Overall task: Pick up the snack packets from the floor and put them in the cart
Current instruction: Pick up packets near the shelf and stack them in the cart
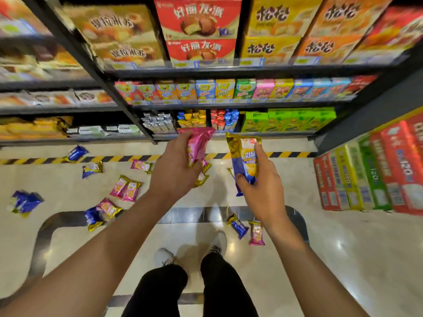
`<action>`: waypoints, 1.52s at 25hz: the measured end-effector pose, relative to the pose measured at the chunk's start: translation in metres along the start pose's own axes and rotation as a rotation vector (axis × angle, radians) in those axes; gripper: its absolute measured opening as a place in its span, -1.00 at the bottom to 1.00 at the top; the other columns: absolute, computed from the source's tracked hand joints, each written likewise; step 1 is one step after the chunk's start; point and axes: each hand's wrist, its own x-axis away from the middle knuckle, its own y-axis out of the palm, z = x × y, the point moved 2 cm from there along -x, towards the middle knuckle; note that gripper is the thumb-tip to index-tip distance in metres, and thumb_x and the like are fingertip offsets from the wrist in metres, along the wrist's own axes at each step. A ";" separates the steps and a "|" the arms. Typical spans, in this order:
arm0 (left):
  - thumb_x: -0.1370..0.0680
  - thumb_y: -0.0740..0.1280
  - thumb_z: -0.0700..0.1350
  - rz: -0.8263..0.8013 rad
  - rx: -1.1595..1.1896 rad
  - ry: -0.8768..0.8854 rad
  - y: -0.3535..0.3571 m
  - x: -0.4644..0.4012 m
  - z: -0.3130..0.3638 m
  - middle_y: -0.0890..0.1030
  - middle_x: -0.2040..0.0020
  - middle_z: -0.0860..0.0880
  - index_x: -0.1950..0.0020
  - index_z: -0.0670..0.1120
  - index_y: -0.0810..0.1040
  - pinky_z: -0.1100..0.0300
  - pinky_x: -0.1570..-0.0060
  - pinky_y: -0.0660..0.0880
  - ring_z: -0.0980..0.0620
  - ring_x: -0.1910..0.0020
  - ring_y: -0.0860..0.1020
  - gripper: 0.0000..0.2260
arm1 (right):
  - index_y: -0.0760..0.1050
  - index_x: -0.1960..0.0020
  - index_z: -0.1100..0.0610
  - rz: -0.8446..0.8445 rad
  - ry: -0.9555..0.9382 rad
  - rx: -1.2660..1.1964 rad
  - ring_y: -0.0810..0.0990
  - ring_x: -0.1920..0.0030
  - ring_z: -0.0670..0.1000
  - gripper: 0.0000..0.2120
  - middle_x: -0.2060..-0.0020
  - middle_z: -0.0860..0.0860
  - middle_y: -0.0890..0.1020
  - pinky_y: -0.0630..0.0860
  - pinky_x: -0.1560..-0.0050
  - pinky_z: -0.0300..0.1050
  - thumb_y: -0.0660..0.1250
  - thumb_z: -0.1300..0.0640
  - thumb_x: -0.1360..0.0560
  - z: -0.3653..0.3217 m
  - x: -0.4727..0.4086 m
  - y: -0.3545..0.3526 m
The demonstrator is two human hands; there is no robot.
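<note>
Packets are held at centre frame: a pink packet [198, 146] is gripped by the left hand [176, 165], a blue packet [244, 160], long axis upright, is pinched by the right hand [259, 186]. More packets [126, 188] lie on the floor [343, 248], lower left; no cart is seen.
</note>
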 end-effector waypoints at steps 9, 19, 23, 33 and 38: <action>-0.50 0.40 0.02 0.218 0.032 -0.112 -0.132 0.095 -0.061 0.51 -0.19 0.07 -0.45 0.22 0.23 0.15 0.10 0.38 0.08 -0.04 0.49 -0.42 | 0.10 -0.59 -0.09 -0.072 -0.176 0.058 0.47 -0.28 0.06 -0.22 -0.33 0.01 0.48 0.44 -0.13 -0.08 0.43 0.07 -0.49 -0.115 0.049 0.045; -0.47 0.40 0.07 0.449 0.131 -0.298 -0.255 0.240 -0.186 0.51 -0.19 0.09 -0.43 0.25 0.23 0.06 0.02 0.54 0.05 -0.07 0.54 -0.42 | 0.12 -0.58 -0.13 -0.292 -0.373 -0.030 0.42 -0.37 -0.03 -0.25 -0.45 -0.10 0.39 0.43 -0.23 -0.12 0.40 0.11 -0.50 -0.271 0.165 0.178; -0.47 0.36 0.08 0.554 0.186 -0.385 -0.294 0.298 -0.235 0.51 -0.19 0.10 -0.42 0.30 0.22 0.00 -0.06 0.55 0.02 -0.11 0.55 -0.43 | 0.12 -0.58 -0.12 -0.374 -0.502 -0.009 0.46 -0.30 -0.02 -0.24 -0.40 -0.06 0.42 0.42 -0.14 -0.16 0.42 0.09 -0.50 -0.324 0.210 0.232; -0.49 0.38 0.05 0.884 0.236 -0.701 -0.356 0.423 -0.338 0.50 -0.08 0.10 -0.42 0.25 0.25 0.10 0.08 0.55 0.09 0.02 0.56 -0.46 | 0.13 -0.57 -0.13 -0.697 -0.821 0.120 0.50 -0.24 0.02 -0.23 -0.34 -0.04 0.47 0.44 -0.11 -0.10 0.42 0.06 -0.47 -0.440 0.307 0.369; -0.47 0.37 0.07 0.970 0.248 -0.845 -0.391 0.451 -0.394 0.50 -0.15 0.10 -0.45 0.25 0.23 0.05 0.05 0.59 0.09 -0.04 0.55 -0.41 | 0.08 -0.56 -0.19 -0.882 -0.947 0.137 0.47 -0.29 0.02 -0.23 -0.34 -0.07 0.47 0.48 -0.16 0.01 0.37 -0.01 -0.45 -0.493 0.340 0.445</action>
